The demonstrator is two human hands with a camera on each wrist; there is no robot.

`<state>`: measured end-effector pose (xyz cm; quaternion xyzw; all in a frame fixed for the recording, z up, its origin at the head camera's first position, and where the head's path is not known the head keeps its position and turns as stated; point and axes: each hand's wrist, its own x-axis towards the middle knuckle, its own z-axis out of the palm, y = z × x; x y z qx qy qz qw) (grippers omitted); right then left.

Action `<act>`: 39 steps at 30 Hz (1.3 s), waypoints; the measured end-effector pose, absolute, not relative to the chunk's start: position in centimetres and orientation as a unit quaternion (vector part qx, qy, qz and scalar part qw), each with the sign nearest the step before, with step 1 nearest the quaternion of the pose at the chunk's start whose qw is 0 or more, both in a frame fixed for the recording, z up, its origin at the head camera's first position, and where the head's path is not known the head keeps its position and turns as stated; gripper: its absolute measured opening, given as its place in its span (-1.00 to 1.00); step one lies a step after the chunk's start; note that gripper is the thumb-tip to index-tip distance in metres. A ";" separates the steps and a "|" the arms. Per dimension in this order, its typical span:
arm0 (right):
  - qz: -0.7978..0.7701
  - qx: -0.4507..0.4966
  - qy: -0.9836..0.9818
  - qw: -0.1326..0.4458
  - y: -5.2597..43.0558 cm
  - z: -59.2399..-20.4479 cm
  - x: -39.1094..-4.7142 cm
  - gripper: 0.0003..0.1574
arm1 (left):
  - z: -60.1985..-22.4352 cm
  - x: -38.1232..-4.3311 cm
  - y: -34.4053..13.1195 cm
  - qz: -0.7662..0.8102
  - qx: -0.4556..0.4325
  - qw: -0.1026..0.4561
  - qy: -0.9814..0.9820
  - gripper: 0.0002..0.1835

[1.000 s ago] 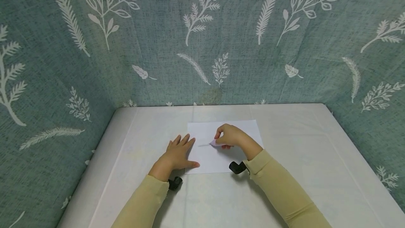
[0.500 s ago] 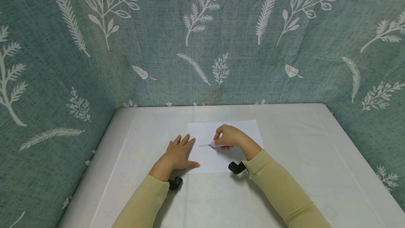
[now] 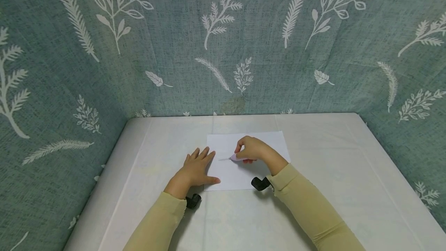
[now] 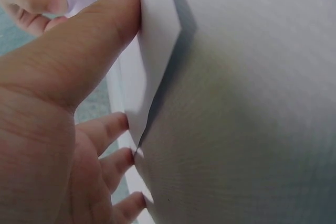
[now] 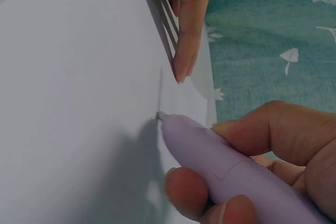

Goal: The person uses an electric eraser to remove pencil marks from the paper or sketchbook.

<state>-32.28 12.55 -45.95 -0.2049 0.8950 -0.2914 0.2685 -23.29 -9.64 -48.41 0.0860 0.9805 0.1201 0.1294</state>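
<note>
A thick lilac pen (image 5: 220, 163) with a small metal tip is pinched between the thumb and fingers of my right hand (image 3: 255, 149). Its tip touches the white paper (image 3: 223, 179), at the end of a short faint line (image 3: 224, 160) that runs toward my left hand (image 3: 196, 169). That hand lies with spread, straight fingers over the paper's left edge, thumb on the sheet near its lower left corner. In the left wrist view the paper edge (image 4: 157, 30) lifts a little off the table beside the thumb. My right hand covers most of the pen in the head view.
A white cloth covers the table (image 3: 324, 150). Green fabric with white leaf prints (image 3: 181, 49) stands as walls behind and at both sides. Black wrist cameras sit at the left cuff (image 3: 193, 201) and right cuff (image 3: 260, 184).
The pen tip has shifted very slightly left along the faint line, with my right hand. My left hand stays in place on the paper.
</note>
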 end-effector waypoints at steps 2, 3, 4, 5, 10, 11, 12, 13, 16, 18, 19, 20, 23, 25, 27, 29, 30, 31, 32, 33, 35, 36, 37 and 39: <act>-0.287 -0.205 0.896 0.269 12.5 -45.8 -32.3 -0.95 | -48.4 -23.3 -9.7 0.120 0.085 0.131 0.980 0.10; -0.286 -0.203 0.897 0.268 12.5 -45.8 -32.2 -0.95 | -48.4 -23.3 -9.7 0.119 0.086 0.130 0.981 0.10; -0.287 -0.202 0.898 0.267 12.6 -45.7 -32.2 -0.96 | -48.4 -23.4 -9.7 0.118 0.085 0.130 0.981 0.10; -0.287 -0.200 0.899 0.265 12.6 -45.7 -32.2 -0.96 | -48.5 -23.4 -9.6 0.118 0.085 0.130 0.981 0.11; -0.291 -0.205 0.895 0.269 12.5 -45.6 -32.2 -0.95 | -48.5 -23.4 -9.7 0.115 0.085 0.130 0.981 0.11; -0.291 -0.206 0.894 0.271 12.4 -45.6 -32.2 -0.95 | -48.5 -23.4 -9.7 0.115 0.085 0.130 0.981 0.11; -0.289 -0.207 0.894 0.271 12.4 -45.6 -32.2 -0.95 | -48.5 -23.4 -9.7 0.115 0.086 0.130 0.981 0.11; -0.289 -0.206 0.895 0.271 12.4 -45.6 -32.2 -0.95 | -48.6 -23.4 -9.7 0.115 0.086 0.129 0.981 0.11; -0.289 -0.199 0.899 0.264 12.3 -45.6 -32.2 -0.95 | -48.6 -23.4 -9.7 0.115 0.087 0.127 0.981 0.11; -0.288 -0.196 0.899 0.266 12.2 -45.6 -32.3 -0.95 | -48.6 -23.4 -9.7 0.114 0.087 0.129 0.981 0.11; -0.289 -0.196 0.897 0.270 12.2 -45.6 -32.3 -0.94 | -48.5 -23.4 -9.7 0.113 0.086 0.129 0.981 0.11; -0.288 -0.198 0.896 0.273 12.2 -45.6 -32.3 -0.93 | -48.5 -23.4 -9.7 0.112 0.085 0.131 0.981 0.11; -0.285 -0.198 0.896 0.277 12.1 -45.5 -32.3 -0.92 | -48.4 -23.4 -9.7 0.111 0.083 0.134 0.981 0.11; -0.286 -0.195 0.898 0.272 12.1 -45.4 -32.3 -0.92 | -48.4 -23.4 -9.6 0.112 0.082 0.134 0.981 0.11; -0.288 -0.192 0.899 0.268 12.2 -45.3 -32.3 -0.92 | -48.4 -23.4 -9.6 0.110 0.082 0.135 0.981 0.10; -0.288 -0.195 0.898 0.271 12.2 -45.3 -32.3 -0.92 | -48.4 -23.4 -9.5 0.108 0.082 0.136 0.981 0.10; -0.288 -0.196 0.897 0.273 12.2 -45.4 -32.3 -0.92 | -48.4 -23.4 -9.5 0.107 0.082 0.137 0.981 0.10; -0.288 -0.195 0.896 0.275 12.2 -45.4 -32.3 -0.92 | -48.4 -23.4 -9.5 0.107 0.082 0.138 0.981 0.10; -0.288 -0.195 0.897 0.274 12.2 -45.4 -32.3 -0.92 | -48.4 -23.4 -9.5 0.107 0.083 0.138 0.981 0.10; -0.287 -0.194 0.897 0.273 12.2 -45.4 -32.2 -0.92 | -48.3 -23.4 -9.5 0.107 0.083 0.139 0.981 0.10; -0.288 -0.195 0.898 0.272 12.2 -45.3 -32.2 -0.92 | -48.2 -23.4 -9.5 0.108 0.082 0.139 0.981 0.10; -0.287 -0.196 0.897 0.273 12.2 -45.3 -32.1 -0.92 | -48.2 -23.4 -9.5 0.109 0.081 0.139 0.981 0.10; -0.287 -0.198 0.896 0.274 12.1 -45.2 -32.1 -0.93 | -48.2 -23.4 -9.5 0.110 0.081 0.140 0.981 0.10; -0.285 -0.201 0.895 0.279 12.0 -45.1 -31.9 -0.93 | -48.1 -23.3 -9.5 0.111 0.080 0.140 0.981 0.10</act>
